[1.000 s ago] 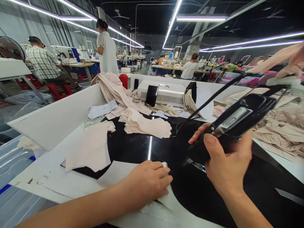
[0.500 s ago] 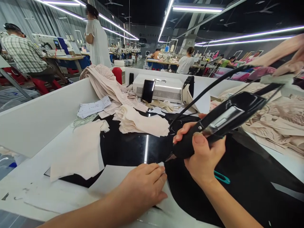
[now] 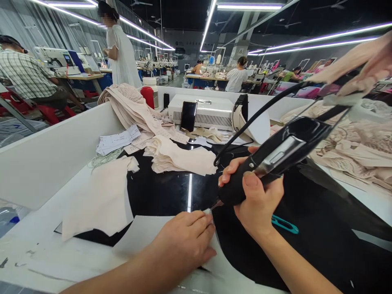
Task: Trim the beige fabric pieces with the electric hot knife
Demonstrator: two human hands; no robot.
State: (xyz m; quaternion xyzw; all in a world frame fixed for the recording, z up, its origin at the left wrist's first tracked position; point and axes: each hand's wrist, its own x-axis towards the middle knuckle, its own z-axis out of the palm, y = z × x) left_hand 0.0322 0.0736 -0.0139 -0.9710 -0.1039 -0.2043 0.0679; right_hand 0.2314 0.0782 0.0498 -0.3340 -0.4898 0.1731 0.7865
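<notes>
White paper sheet lies on the black table, pinned flat under our left hand, fingers spread, gripping nothing. Our right hand clenches the black cutting tool, tip just beside the sheet's upper edge. Beige fabric stack sits behind.

Surface: glossy black, mirroring the ceiling lights, with a matt white border. Cutter: glossy black plastic body with a brushed metal plate; matt black grip. Sheet: smooth, matt white, paper-like. Cloth pieces: soft, matt beige fabric, stacked. Lace: textured beige cloth, right. Box, far: white, ribbed, faintly shiny. Clip: shiny teal plastic.
</notes>
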